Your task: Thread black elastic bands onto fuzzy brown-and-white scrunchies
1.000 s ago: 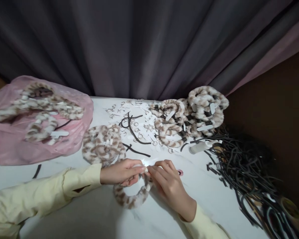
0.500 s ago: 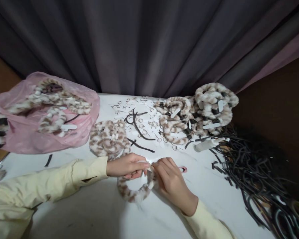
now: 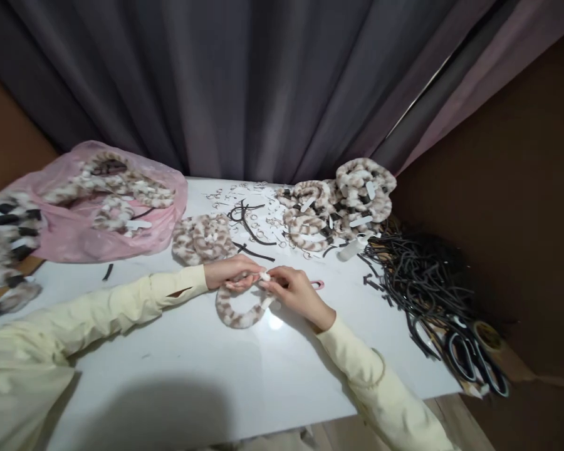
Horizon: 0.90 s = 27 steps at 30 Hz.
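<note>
My left hand (image 3: 235,272) and my right hand (image 3: 294,291) meet at the centre of the table, fingers closed around the top of a furry loop (image 3: 239,317), white with brown patches. The loop hangs down below the hands and touches the table. A small white fluffy end pokes up between my fingertips; the exact join is hidden by them. Just right of my right hand, a small pink-handled object (image 3: 318,284) is partly covered. Behind my left hand lies a pile of matching furry loops (image 3: 202,239).
A pink plastic bag (image 3: 61,235) with furry loops sits left. Black cords (image 3: 251,232) and small metal rings (image 3: 261,216) lie behind my hands. Tagged loops (image 3: 364,181) are heaped back right, near a white bottle (image 3: 352,247) and a tangle of black cords (image 3: 418,269).
The camera view has pulled back, showing the table's front edge. Both hands still hold the furry loop; its white end now stands up between the fingertips.
</note>
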Each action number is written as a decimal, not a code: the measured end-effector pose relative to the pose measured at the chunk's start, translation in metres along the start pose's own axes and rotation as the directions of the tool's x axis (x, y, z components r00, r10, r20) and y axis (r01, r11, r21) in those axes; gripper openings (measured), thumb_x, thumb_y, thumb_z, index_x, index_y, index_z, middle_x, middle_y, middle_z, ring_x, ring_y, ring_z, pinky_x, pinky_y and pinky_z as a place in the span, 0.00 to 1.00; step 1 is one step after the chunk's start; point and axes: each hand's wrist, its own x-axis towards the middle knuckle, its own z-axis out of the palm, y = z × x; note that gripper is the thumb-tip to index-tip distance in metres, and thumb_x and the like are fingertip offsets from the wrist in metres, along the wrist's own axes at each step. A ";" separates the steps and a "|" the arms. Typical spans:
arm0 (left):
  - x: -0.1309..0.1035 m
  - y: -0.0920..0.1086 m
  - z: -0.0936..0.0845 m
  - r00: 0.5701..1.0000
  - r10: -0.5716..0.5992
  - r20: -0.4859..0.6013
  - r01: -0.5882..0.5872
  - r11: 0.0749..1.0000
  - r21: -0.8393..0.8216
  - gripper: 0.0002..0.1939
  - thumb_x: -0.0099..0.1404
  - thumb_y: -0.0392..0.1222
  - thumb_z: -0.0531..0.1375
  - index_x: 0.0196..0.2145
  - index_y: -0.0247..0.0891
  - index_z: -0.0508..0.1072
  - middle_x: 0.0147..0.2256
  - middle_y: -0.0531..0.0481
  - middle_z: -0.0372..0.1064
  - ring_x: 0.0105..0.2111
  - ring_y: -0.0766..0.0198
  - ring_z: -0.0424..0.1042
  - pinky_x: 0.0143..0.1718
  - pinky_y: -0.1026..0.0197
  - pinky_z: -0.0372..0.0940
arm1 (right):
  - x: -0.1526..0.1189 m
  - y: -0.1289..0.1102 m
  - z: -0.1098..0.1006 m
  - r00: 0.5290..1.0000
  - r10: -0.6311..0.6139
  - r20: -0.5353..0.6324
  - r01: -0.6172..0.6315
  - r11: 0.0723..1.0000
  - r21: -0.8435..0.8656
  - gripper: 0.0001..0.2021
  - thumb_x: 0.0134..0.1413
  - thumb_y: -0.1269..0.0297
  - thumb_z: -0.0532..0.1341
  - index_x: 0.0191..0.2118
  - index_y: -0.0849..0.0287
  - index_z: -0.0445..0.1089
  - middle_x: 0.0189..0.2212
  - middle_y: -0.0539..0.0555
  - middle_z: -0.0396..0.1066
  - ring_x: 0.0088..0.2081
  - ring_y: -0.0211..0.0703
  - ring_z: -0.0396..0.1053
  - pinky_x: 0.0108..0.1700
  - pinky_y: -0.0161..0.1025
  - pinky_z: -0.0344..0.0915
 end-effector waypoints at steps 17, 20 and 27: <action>-0.014 -0.036 0.045 0.410 0.889 -0.205 -0.065 0.252 0.965 0.13 0.60 0.46 0.53 0.37 0.35 0.67 0.43 0.38 0.66 0.46 0.51 0.62 0.46 0.51 0.55 | -0.002 -0.004 0.016 0.964 -0.168 -0.207 0.040 0.859 -0.510 0.06 0.56 0.71 0.54 0.36 0.63 0.68 0.31 0.57 0.69 0.37 0.46 0.61 0.39 0.40 0.55; -0.014 -0.042 0.052 0.470 0.868 0.160 0.014 -0.188 0.982 0.11 0.60 0.43 0.53 0.35 0.36 0.70 0.38 0.39 0.70 0.41 0.52 0.65 0.45 0.50 0.54 | -0.001 -0.004 0.018 0.961 -0.123 -0.249 -0.016 0.872 -0.490 0.06 0.57 0.70 0.54 0.34 0.62 0.68 0.26 0.54 0.67 0.33 0.43 0.61 0.38 0.38 0.57; -0.007 -0.046 0.062 0.612 0.772 0.174 0.043 -0.253 0.967 0.13 0.61 0.46 0.51 0.28 0.35 0.68 0.26 0.43 0.69 0.29 0.57 0.67 0.33 0.57 0.59 | -0.004 -0.008 0.021 0.948 -0.081 -0.306 -0.049 0.918 -0.395 0.09 0.58 0.68 0.53 0.30 0.60 0.68 0.23 0.50 0.64 0.32 0.38 0.63 0.36 0.32 0.59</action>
